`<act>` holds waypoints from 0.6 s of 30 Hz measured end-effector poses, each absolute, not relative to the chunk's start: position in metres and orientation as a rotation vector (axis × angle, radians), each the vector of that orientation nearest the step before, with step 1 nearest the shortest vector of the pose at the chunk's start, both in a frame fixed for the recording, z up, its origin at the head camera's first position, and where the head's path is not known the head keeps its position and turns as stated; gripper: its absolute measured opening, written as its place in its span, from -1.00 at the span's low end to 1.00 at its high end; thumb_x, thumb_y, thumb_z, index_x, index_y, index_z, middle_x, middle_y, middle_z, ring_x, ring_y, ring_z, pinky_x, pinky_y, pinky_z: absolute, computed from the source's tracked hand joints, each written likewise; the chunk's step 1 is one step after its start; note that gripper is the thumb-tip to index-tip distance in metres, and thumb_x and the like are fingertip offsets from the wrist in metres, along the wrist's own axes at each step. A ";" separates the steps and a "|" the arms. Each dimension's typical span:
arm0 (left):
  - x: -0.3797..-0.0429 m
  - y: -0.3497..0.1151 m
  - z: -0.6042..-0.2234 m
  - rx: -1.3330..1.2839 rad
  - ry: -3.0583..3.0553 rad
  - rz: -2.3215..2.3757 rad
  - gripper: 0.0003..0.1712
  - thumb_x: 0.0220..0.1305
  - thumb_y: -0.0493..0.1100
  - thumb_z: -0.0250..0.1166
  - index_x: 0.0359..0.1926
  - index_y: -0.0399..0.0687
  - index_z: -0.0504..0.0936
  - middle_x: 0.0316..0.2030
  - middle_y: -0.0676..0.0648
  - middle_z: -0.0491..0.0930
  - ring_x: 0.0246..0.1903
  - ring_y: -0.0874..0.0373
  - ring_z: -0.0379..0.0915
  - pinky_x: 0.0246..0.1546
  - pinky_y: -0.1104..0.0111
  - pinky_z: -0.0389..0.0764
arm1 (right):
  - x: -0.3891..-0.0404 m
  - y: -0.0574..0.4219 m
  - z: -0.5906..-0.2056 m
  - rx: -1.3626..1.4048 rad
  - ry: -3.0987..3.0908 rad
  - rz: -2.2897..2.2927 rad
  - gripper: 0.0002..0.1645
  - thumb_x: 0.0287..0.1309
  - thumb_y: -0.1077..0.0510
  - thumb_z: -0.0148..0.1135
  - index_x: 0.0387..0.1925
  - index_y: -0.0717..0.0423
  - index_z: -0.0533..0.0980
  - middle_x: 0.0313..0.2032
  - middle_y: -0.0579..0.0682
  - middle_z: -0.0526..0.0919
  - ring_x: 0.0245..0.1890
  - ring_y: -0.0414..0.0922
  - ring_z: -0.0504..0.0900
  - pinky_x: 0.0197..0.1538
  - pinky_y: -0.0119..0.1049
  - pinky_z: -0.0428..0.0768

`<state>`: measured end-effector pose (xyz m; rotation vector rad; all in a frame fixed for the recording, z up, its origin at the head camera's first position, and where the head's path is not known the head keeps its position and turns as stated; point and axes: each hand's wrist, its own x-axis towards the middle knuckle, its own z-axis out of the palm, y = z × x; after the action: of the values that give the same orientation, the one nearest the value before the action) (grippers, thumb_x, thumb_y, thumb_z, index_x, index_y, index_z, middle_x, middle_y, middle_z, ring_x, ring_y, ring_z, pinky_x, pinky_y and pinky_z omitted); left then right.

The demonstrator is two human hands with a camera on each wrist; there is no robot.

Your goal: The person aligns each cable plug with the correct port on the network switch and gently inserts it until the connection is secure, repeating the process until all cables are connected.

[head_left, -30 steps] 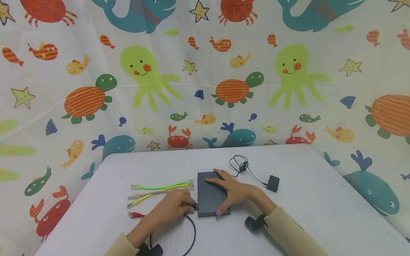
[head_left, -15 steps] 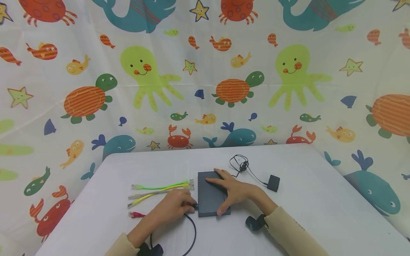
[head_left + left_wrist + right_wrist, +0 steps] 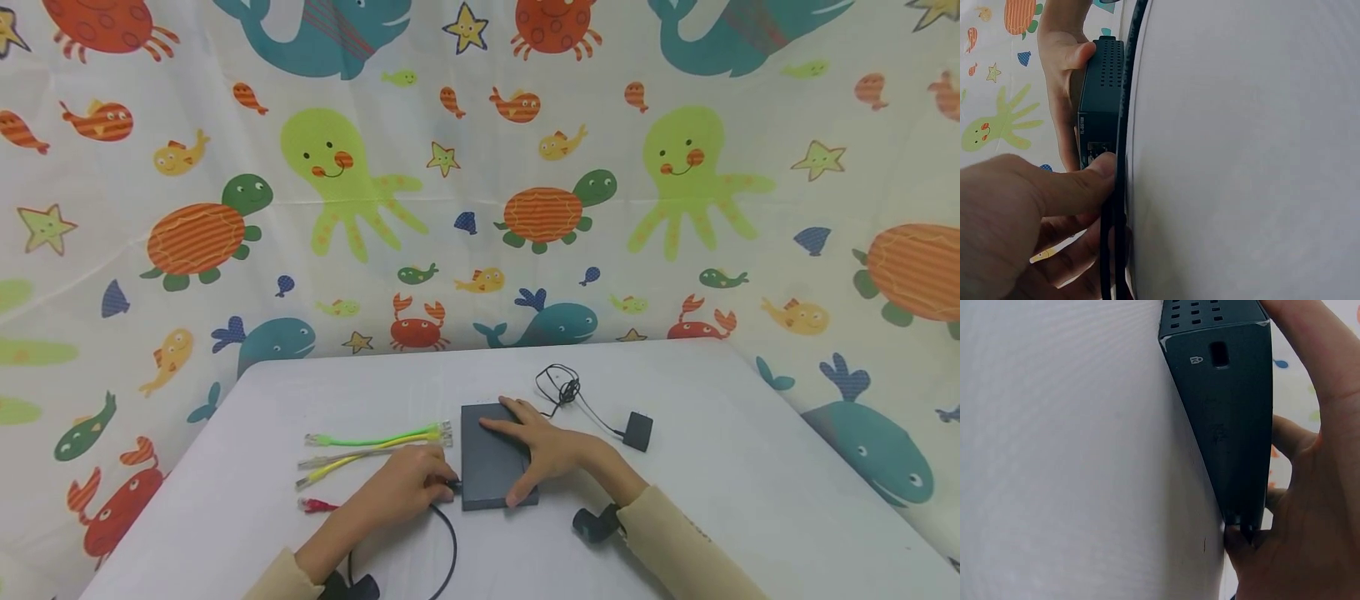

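A dark, flat network switch (image 3: 480,462) lies on the white table. My right hand (image 3: 542,450) holds it from the right: thumb at the near edge, fingers spread over the top, some bent round the far end in the right wrist view. My left hand (image 3: 411,483) is at its left side, pinching the dark plug (image 3: 455,483) of a black cable (image 3: 453,542). In the left wrist view the left thumb tip covers part of the port (image 3: 1099,149), so how far the plug sits in it is hidden. Vent holes (image 3: 1112,65) dot the near side.
Left of the switch lie short network cables: green (image 3: 367,440), yellow (image 3: 330,472), grey (image 3: 322,461), and a red one (image 3: 318,505) partly behind my left forearm. Farther back on the right is a black power adapter (image 3: 637,431) with its coiled cord (image 3: 570,389). A patterned curtain (image 3: 480,167) hangs behind.
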<state>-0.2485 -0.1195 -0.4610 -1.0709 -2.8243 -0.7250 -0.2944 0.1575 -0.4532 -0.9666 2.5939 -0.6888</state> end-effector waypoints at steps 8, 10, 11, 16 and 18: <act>-0.248 -0.120 -0.461 -1.083 -2.807 -0.698 -0.84 0.11 -0.11 0.42 -0.23 0.07 0.78 -0.42 0.24 0.56 -0.43 0.45 0.35 -0.40 0.54 0.42 | -0.293 0.157 -0.453 -0.974 2.598 -0.683 0.31 -0.35 -0.41 0.51 0.45 -0.54 0.00 0.55 -0.04 -0.36 0.53 0.14 -0.38 0.33 0.42 0.00; -0.247 -0.120 -0.461 -1.078 -2.808 -0.688 -0.84 0.11 -0.11 0.42 -0.24 0.07 0.78 -0.42 0.24 0.56 -0.43 0.45 0.34 -0.40 0.54 0.41 | -0.293 0.157 -0.453 -0.977 2.599 -0.681 0.31 -0.35 -0.41 0.50 0.45 -0.54 0.00 0.55 -0.04 -0.36 0.53 0.14 -0.38 0.33 0.42 0.00; -0.247 -0.119 -0.461 -1.078 -2.809 -0.684 -0.83 0.10 -0.11 0.42 -0.24 0.06 0.78 -0.42 0.24 0.56 -0.43 0.45 0.34 -0.40 0.54 0.41 | -0.294 0.157 -0.453 -0.979 2.599 -0.682 0.31 -0.35 -0.41 0.51 0.45 -0.53 0.00 0.55 -0.03 -0.36 0.53 0.15 -0.39 0.33 0.43 0.00; -0.246 -0.118 -0.460 -1.076 -2.812 -0.679 -0.83 0.08 -0.13 0.43 -0.24 0.07 0.77 -0.42 0.24 0.56 -0.42 0.44 0.34 -0.40 0.53 0.42 | -0.294 0.156 -0.454 -0.974 2.599 -0.685 0.31 -0.35 -0.41 0.51 0.45 -0.53 0.00 0.55 -0.04 -0.36 0.53 0.15 -0.39 0.33 0.42 -0.01; -0.246 -0.118 -0.460 -1.072 -2.809 -0.680 -0.83 0.08 -0.12 0.44 -0.25 0.08 0.77 -0.42 0.24 0.56 -0.42 0.44 0.34 -0.39 0.53 0.42 | -0.293 0.156 -0.453 -0.964 2.602 -0.683 0.31 -0.36 -0.42 0.50 0.45 -0.54 0.00 0.55 -0.06 -0.36 0.53 0.14 -0.39 0.34 0.42 -0.02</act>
<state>-0.2459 -0.1185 -0.4598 -1.0718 -2.8089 -0.6796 -0.2929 0.1564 -0.4527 -0.9644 2.6017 -0.6828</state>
